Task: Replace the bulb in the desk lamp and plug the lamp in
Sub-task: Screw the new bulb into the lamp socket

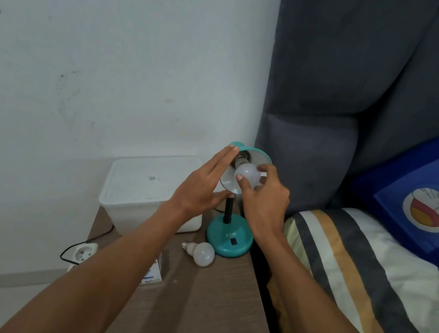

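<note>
A teal desk lamp (pixel 229 237) stands on the wooden bedside table (pixel 201 310), its shade (pixel 258 155) tilted toward me. A white bulb (pixel 247 175) sits at the socket inside the shade, its metal thread still showing. My right hand (pixel 264 196) grips that bulb with thumb and fingertips. My left hand (pixel 203 184) is flat against the shade's left rim, fingers straight and thumb under the shade. A second white bulb (pixel 201 252) lies loose on the table in front of the lamp base. A white socket strip (pixel 84 254) with a black cord lies on the floor to the left.
A white lidded plastic box (pixel 148 183) stands at the table's back left against the wall. A small bulb carton (pixel 154 271) lies under my left forearm. A bed with a striped blanket (pixel 368 280) and a blue pillow (pixel 426 200) borders the table's right edge.
</note>
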Demonstrator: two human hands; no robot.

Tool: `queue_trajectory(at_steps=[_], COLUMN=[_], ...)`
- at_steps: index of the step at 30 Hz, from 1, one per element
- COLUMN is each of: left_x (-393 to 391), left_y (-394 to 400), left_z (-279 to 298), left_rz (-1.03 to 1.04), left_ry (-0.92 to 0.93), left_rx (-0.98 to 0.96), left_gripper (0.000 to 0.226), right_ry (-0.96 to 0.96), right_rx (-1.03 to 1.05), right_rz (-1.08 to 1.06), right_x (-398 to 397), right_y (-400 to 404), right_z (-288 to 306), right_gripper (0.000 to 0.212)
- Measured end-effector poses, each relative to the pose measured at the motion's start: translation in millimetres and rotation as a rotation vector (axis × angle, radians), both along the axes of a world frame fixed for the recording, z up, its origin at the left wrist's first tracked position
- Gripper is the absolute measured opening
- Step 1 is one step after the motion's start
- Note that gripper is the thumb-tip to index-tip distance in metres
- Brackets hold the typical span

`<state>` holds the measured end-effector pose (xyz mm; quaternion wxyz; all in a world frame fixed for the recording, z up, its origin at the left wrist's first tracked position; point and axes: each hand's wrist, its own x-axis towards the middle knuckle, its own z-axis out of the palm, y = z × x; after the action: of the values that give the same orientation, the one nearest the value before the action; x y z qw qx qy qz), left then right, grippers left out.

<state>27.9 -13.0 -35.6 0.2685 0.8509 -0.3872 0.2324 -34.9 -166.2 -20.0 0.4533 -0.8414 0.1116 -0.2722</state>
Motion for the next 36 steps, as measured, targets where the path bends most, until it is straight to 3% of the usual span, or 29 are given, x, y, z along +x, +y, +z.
queue_trajectory(at_steps=[6, 12, 16, 24, 32, 36], left_x=[1.5, 3.0, 0.9, -1.6, -0.9, -0.4], left_y=[-1.4, -1.7, -1.3, -0.7, -2.5, -1.3], left_z=[-1.0, -1.2, 0.0, 1.6, -0.7, -0.6], left_rz=[0.002, 0.003, -0.001, -0.002, 0.015, 0.018], left_ry=[0.011, 0.009, 0.014, 0.029, 0.029, 0.032], left_rx=[-0.015, -0.025, -0.026, -0.038, -0.032, -0.033], left_gripper=[0.091, 0.09, 0.089, 0.087, 0.087, 0.091], right_ry=[0.01, -0.005, 0.016, 0.0, 0.0, 0.021], right_rx=[-0.046, -0.039, -0.056, -0.206, -0.05, -0.181], right_rz=[0.003, 0.012, 0.032, 0.044, 0.031, 0.015], right_x=[0.2, 1.2, 0.7, 0.4, 1.8, 3.3], right_y=[3.5, 4.8, 6.8, 7.0, 10.9, 10.0], right_z=[-2.0, -0.5, -0.4, -0.8, 0.1, 2.9], right_gripper=[0.059, 0.049, 0.053, 0.052, 0.053, 0.05])
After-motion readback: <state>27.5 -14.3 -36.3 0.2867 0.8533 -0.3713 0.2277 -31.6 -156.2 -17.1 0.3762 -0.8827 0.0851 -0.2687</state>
